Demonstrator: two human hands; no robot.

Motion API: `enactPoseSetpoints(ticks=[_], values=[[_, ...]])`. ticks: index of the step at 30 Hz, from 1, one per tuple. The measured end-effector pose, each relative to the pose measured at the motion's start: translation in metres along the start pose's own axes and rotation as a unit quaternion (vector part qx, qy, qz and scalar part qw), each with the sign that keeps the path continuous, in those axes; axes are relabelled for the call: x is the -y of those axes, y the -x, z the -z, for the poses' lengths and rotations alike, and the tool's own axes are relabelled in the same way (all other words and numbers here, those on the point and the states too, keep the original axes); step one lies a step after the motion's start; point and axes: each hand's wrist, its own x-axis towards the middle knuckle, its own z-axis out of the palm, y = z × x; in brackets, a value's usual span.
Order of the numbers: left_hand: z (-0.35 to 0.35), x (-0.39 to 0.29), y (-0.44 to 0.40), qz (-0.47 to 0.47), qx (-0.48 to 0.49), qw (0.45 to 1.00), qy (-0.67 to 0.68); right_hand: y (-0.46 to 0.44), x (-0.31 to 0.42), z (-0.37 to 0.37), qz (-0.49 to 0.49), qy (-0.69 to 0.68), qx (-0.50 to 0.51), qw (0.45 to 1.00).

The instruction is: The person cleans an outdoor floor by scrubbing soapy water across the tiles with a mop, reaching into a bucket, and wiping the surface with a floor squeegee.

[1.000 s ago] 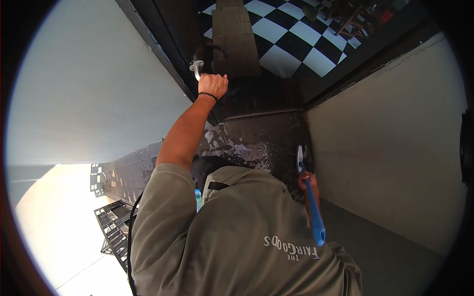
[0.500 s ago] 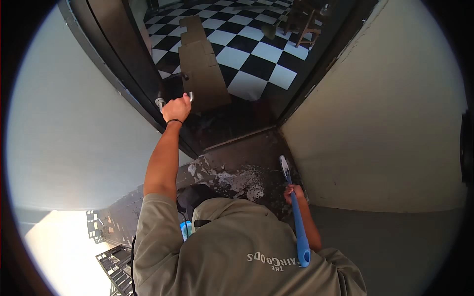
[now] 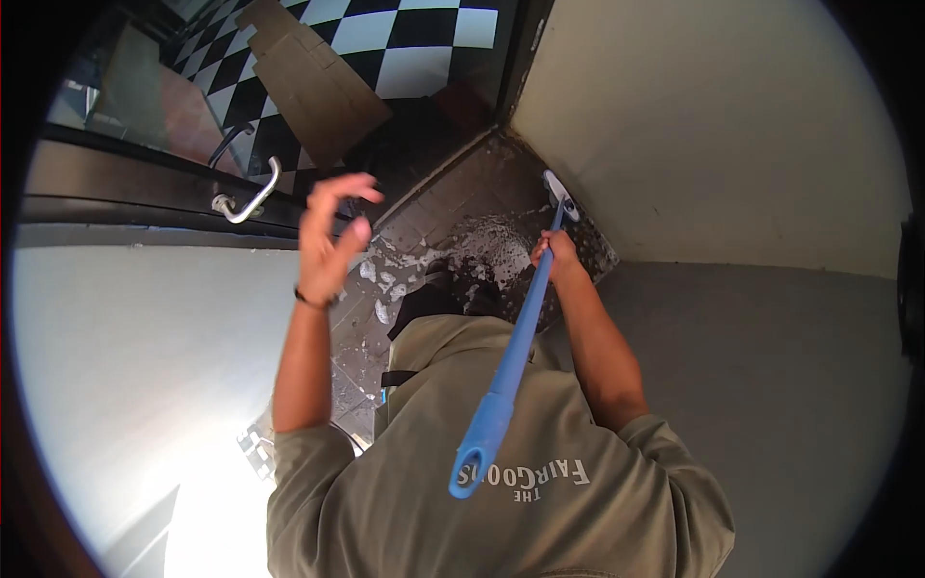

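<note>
My right hand (image 3: 555, 252) is wrapped round the blue pole (image 3: 520, 337), whose hollow end points back toward my chest. At the far end of the pole, a flat blue-and-white head (image 3: 560, 196) rests low beside the right wall. My left hand (image 3: 332, 236) is raised with its fingers spread and curved, holding nothing. To its left, apart from it, is the curved metal door handle (image 3: 258, 200) on the dark door (image 3: 116, 193). White foam (image 3: 496, 246) lies on the dark tiled floor (image 3: 434, 207) in front of my feet.
Beyond the threshold (image 3: 438, 183), brown cardboard (image 3: 313, 82) lies on a black-and-white checkered floor (image 3: 416, 69). A pale wall (image 3: 713, 135) rises at the right and another wall (image 3: 145, 356) stands at the left. Bright light comes in at the lower left.
My left hand has let go of the door handle and opened. The view has turned, and more of the door shows. The pole's near end has swung left across my chest.
</note>
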Motion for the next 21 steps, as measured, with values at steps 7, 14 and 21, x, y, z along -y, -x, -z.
enactPoseSetpoints(ticks=[7, 14, 21], values=[[-0.036, -0.067, -0.003, -0.187, 0.18, 0.876, 0.407, 0.001, -0.009, -0.082, 0.014, -0.029, -0.034, 0.999], [-0.026, -0.022, -0.045, -0.168, 0.108, 0.889, 0.413, -0.051, 0.004, -0.132, 0.002, -0.007, -0.08, 0.997], [-0.091, 0.035, -0.116, -0.039, -0.024, 0.938, 0.344, -0.17, 0.066, -0.165, -0.054, -0.014, -0.037, 0.998]])
